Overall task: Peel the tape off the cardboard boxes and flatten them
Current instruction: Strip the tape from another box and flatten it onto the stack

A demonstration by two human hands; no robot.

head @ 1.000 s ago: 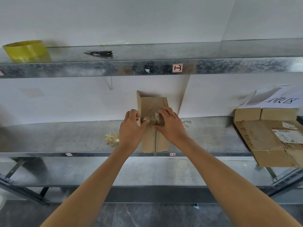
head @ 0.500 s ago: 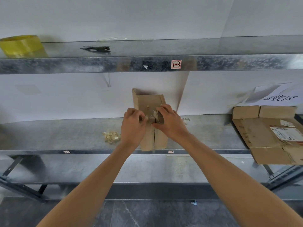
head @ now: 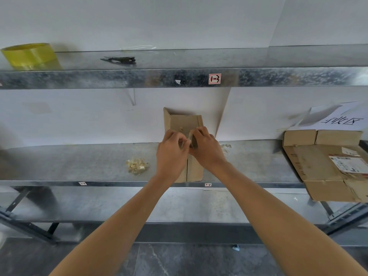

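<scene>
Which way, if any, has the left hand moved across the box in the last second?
Yes. Against the box, the left hand has shifted right toward its centre seam, meeting the right hand at the tape.

The roll on the top shelf is see-through yellow, and the tool near it black. The shelf edge is mottled, spangled grey with a red-framed white label. The cardboard box is plain brown, its tape cloudy and yellowish. The scraps are pale gold. The flattened cardboard is brown with a white printed sticker, and the floor is dark, veined grey.
</scene>
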